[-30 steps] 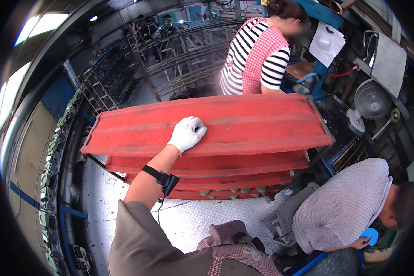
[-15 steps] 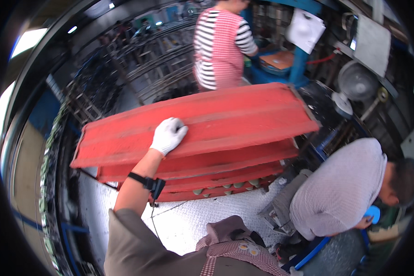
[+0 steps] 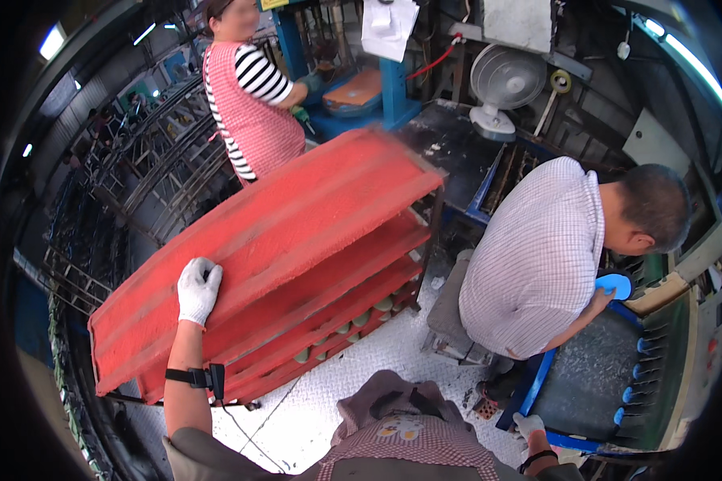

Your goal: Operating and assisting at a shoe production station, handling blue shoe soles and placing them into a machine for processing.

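My left hand (image 3: pixel 198 290), in a white glove, lies on the top board of a red shelf rack (image 3: pixel 289 216). Its fingers are curled in; whether they pinch anything is hidden. A black strap with a small device (image 3: pixel 196 377) sits around that forearm. Low on the right, my right hand (image 3: pixel 528 425), also in a white glove, is at the near corner of a blue-rimmed worktable (image 3: pixel 540 383). Its fingers are too small and partly hidden to read. On the lower red shelves stand several greenish rounded pieces (image 3: pixel 342 328).
A seated person (image 3: pixel 537 256) in a checked shirt bends over the worktable, holding a blue rounded piece (image 3: pixel 614 285). Another person (image 3: pixel 253 112) in a red checked apron stands beyond the rack at a blue machine (image 3: pixel 395 88). A grey fan (image 3: pixel 505 76) stands on a dark table (image 3: pixel 449 152).
The view has swung to the right. The red rack now stands further left and more slanted, with my left hand still on its top board. My right hand shows more fully beside the worktable.
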Motion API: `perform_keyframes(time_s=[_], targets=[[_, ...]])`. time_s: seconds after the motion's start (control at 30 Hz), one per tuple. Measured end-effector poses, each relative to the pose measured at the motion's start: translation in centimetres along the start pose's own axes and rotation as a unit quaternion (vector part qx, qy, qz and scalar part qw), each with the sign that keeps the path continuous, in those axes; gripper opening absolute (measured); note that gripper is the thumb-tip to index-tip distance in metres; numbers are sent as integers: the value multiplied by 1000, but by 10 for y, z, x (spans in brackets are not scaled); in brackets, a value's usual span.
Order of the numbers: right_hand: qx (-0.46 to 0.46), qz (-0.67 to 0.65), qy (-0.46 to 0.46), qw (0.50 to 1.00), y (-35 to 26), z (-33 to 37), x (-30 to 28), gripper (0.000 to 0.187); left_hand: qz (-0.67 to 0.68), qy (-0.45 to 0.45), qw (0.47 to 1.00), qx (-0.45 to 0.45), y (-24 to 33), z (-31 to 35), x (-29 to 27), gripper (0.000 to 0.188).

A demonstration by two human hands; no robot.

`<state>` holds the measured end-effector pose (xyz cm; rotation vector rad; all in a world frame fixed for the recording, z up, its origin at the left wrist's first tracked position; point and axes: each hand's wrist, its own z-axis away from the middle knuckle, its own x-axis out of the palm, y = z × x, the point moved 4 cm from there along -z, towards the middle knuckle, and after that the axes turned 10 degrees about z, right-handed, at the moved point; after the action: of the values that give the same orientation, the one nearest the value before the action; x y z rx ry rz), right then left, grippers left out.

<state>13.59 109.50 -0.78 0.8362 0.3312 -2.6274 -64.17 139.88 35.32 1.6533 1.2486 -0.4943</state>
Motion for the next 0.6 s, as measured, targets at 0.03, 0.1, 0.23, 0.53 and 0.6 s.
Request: perform_keyframes(time_s=[0.03, 0.1, 0.23, 0.53, 0.6], targets=[[9, 16, 6, 1000, -1, 2, -3, 44, -2, -5, 1000, 6, 0, -1, 2, 18], [-6, 56, 39, 998, 2, 6, -4, 46, 0, -7, 1000, 20, 1, -2, 3, 18], [-4, -11, 30, 999, 30, -15, 3, 46, 9, 26, 998, 48, -6, 11, -6, 18], [-60, 198, 107, 972, 30, 2, 1, 53, 11, 42, 998, 39, -16, 21, -5, 16], [-25, 95, 52, 994, 21, 2, 1, 54, 7, 34, 999, 36, -9, 17, -6, 16]])
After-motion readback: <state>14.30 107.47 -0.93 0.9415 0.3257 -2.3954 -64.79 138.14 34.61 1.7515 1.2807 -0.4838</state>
